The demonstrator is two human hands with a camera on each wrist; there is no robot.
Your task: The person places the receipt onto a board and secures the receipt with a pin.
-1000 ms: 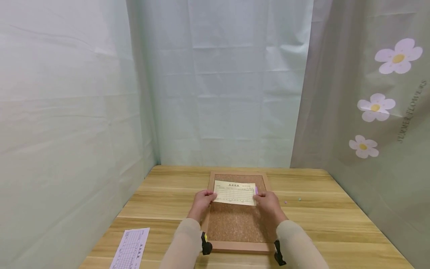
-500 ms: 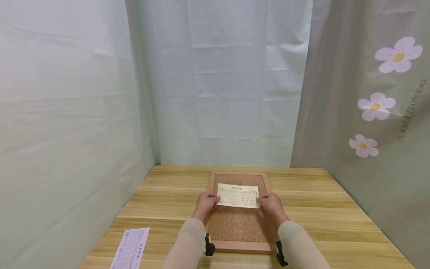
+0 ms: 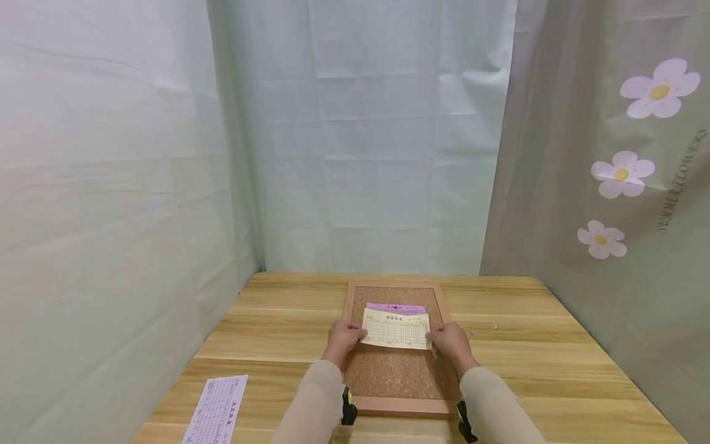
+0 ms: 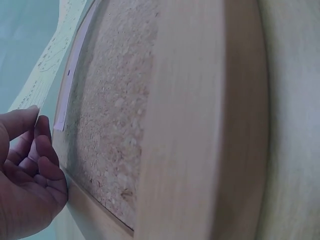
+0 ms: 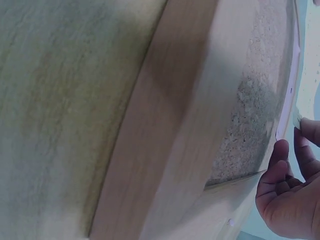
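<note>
A pale yellow printed form (image 3: 396, 330) hangs over the wood-framed cork board (image 3: 396, 376), pinched at both short edges. My left hand (image 3: 344, 338) grips its left edge between thumb and forefinger; my right hand (image 3: 450, 342) pinches the right edge the same way. Behind it, a pink form (image 3: 396, 308) lies on the cork with a purple pin at its top; the yellow form hides the rest. In the left wrist view the yellow form (image 4: 50, 60) shows raised off the board, with the pink form (image 4: 75, 70) flat beneath.
A white printed form (image 3: 215, 409) lies on the wooden table (image 3: 277, 345) at the front left. Two small pins, one pink (image 3: 472, 332) and one greenish (image 3: 495, 327), lie right of the board. Fabric curtains (image 3: 371, 154) enclose the table's back and sides.
Both hands have drawn the yellow form toward me and slightly right. The top of the pink form and its purple pin have come into sight behind it.
</note>
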